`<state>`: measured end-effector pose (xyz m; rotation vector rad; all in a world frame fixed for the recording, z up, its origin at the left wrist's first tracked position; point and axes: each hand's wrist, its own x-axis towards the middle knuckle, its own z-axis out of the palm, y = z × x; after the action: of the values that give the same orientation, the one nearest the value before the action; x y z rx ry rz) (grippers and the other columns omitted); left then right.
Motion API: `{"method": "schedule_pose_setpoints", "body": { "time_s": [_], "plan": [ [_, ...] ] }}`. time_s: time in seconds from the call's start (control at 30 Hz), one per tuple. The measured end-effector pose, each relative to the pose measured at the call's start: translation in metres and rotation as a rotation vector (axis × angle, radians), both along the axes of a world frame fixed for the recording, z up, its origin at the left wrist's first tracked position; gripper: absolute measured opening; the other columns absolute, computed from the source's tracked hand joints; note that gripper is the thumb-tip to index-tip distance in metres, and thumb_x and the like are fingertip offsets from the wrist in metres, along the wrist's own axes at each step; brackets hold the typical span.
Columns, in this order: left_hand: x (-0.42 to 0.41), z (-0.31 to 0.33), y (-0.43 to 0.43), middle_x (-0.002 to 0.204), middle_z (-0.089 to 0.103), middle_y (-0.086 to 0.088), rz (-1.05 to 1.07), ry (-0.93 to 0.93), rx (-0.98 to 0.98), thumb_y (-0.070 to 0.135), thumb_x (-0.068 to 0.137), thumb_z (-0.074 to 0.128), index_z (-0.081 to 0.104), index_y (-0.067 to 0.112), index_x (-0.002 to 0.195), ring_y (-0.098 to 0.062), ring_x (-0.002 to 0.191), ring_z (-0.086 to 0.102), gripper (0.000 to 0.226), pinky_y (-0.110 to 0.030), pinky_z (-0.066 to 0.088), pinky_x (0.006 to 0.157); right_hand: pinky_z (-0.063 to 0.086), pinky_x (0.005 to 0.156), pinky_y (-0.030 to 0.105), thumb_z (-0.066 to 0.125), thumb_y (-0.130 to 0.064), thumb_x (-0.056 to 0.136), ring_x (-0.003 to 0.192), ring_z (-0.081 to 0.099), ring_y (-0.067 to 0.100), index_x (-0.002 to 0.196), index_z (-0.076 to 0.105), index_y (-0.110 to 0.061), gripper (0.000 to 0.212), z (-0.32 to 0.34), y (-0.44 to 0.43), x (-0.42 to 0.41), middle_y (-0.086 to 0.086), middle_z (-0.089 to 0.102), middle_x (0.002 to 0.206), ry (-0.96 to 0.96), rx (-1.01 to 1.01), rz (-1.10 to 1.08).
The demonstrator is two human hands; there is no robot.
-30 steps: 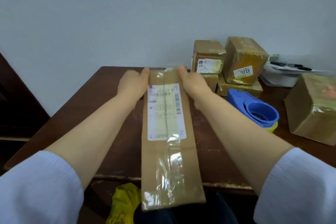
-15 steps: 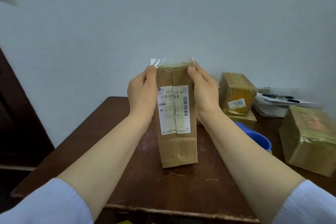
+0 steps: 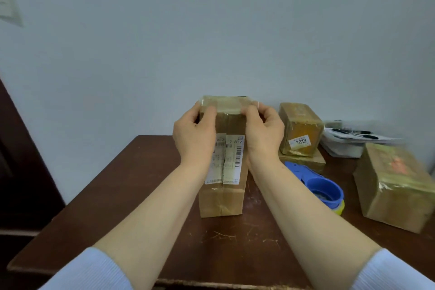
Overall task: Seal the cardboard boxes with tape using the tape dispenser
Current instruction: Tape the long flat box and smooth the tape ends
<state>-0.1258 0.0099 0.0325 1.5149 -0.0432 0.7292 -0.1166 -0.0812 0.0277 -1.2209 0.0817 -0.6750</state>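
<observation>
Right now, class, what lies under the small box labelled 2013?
A flatter cardboard box lies under the 2013 box, its front edge showing. Most of its top is covered, and the right hand hides its left end.

Upright box [image 3: 221, 198] centre of table [image 3: 131, 195]; tape dispenser [image 3: 317, 186] to its right.

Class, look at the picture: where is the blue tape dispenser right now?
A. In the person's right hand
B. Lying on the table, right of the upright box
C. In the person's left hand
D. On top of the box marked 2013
B: the blue tape dispenser lies on the table, right of the upright box, while the left hand and right hand both press at that box's top.
</observation>
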Motion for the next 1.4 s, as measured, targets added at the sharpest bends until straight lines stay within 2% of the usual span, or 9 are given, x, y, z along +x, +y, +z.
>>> {"method": "schedule_pose_setpoints", "body": {
  "time_s": [0.13, 0.27, 0.4, 0.5, 0.57, 0.8, 0.97, 1.17, 1.4],
  "plan": [
    [0.002, 0.005, 0.002, 0.054, 0.034, 0.012, 0.069, 0.024, 0.171, 0.018, 0.089, 0.049, 0.027, 0.014, 0.051, -0.015, 0.051, 0.028, 0.044, -0.030, 0.023, 0.054, 0.036, 0.055, 0.027, 0.054, -0.005, 0.086, 0.057, 0.039, 0.022, 0.061, 0.054, 0.002, 0.026, 0.003, 0.001, -0.004, 0.008, 0.047, 0.057, -0.071, -0.144, -0.105],
    [-0.002, 0.007, 0.008, 0.046, 0.036, 0.006, 0.197, -0.046, 0.458, 0.017, 0.094, 0.043, 0.023, 0.020, 0.049, -0.011, 0.042, 0.024, 0.050, -0.022, 0.017, 0.045, 0.051, 0.075, 0.030, 0.047, -0.004, 0.088, 0.053, 0.050, 0.028, 0.048, 0.029, -0.019, 0.046, 0.000, -0.004, -0.004, -0.010, 0.042, 0.042, -0.100, -0.297, -0.148],
    [-0.003, 0.010, 0.014, 0.047, 0.041, -0.005, 0.262, -0.093, 0.696, 0.015, 0.096, 0.040, 0.050, -0.002, 0.059, -0.012, 0.040, 0.021, 0.042, -0.026, 0.016, 0.045, 0.031, 0.054, 0.030, 0.047, -0.009, 0.086, 0.052, 0.036, 0.020, 0.051, 0.028, -0.013, 0.040, -0.005, -0.014, 0.000, 0.016, 0.065, 0.068, -0.141, -0.481, -0.199],
    [0.000, 0.014, 0.022, 0.045, 0.033, -0.004, 0.263, -0.128, 0.854, 0.014, 0.098, 0.038, 0.041, 0.005, 0.053, -0.011, 0.041, 0.020, 0.046, -0.028, 0.017, 0.046, 0.036, 0.061, 0.027, 0.047, -0.009, 0.089, 0.061, 0.048, 0.009, 0.052, 0.029, -0.020, 0.043, -0.004, -0.023, 0.001, -0.006, 0.037, 0.052, -0.155, -0.645, -0.175],
    [0.002, 0.016, 0.026, 0.047, 0.027, 0.002, 0.277, -0.183, 0.979, 0.016, 0.099, 0.036, 0.025, 0.016, 0.054, -0.011, 0.043, 0.022, 0.047, -0.029, 0.018, 0.048, 0.044, 0.073, 0.025, 0.048, -0.011, 0.094, 0.094, 0.065, 0.010, 0.053, 0.039, -0.020, 0.043, -0.005, -0.028, 0.001, -0.003, 0.056, 0.060, -0.201, -0.759, -0.185],
    [0.007, 0.014, 0.036, 0.093, 0.066, -0.001, 0.245, -0.201, 1.183, 0.045, 0.101, 0.028, 0.066, 0.013, 0.110, -0.024, 0.085, 0.062, 0.050, -0.030, 0.038, 0.065, 0.049, 0.095, 0.036, 0.057, -0.044, 0.089, 0.114, 0.061, 0.021, 0.103, 0.073, -0.005, 0.045, -0.001, -0.043, 0.002, 0.009, 0.068, 0.116, -0.268, -1.046, -0.200],
    [0.012, 0.008, 0.043, 0.141, 0.050, -0.002, 0.090, -0.220, 1.092, 0.050, 0.096, 0.043, 0.060, 0.013, 0.128, -0.014, 0.132, 0.044, 0.052, -0.021, 0.031, 0.102, 0.049, 0.098, 0.036, 0.059, -0.035, 0.087, 0.113, 0.061, 0.015, 0.104, 0.074, -0.011, 0.033, 0.001, -0.045, 0.009, 0.004, 0.068, 0.116, -0.325, -0.982, -0.038],
    [0.030, -0.004, 0.046, 0.123, 0.062, 0.000, -0.171, -0.514, 0.824, 0.031, 0.091, 0.056, 0.066, 0.010, 0.117, -0.020, 0.125, 0.052, 0.034, -0.030, 0.037, 0.110, 0.042, 0.106, 0.041, 0.069, -0.020, 0.084, 0.119, 0.058, 0.016, 0.110, 0.066, -0.016, 0.027, 0.000, -0.053, 0.014, 0.005, 0.067, 0.115, -0.398, -0.843, 0.223],
    [0.032, -0.009, 0.041, 0.104, 0.069, 0.022, -0.433, -0.388, 0.423, 0.016, 0.079, 0.073, 0.068, 0.016, 0.109, -0.007, 0.129, 0.047, 0.031, -0.027, 0.036, 0.110, 0.040, 0.108, 0.042, 0.073, -0.013, 0.079, 0.120, 0.057, 0.020, 0.110, 0.065, -0.016, 0.031, 0.006, -0.057, 0.018, 0.013, 0.068, 0.114, -0.358, -0.812, 0.347]
  ]
}}
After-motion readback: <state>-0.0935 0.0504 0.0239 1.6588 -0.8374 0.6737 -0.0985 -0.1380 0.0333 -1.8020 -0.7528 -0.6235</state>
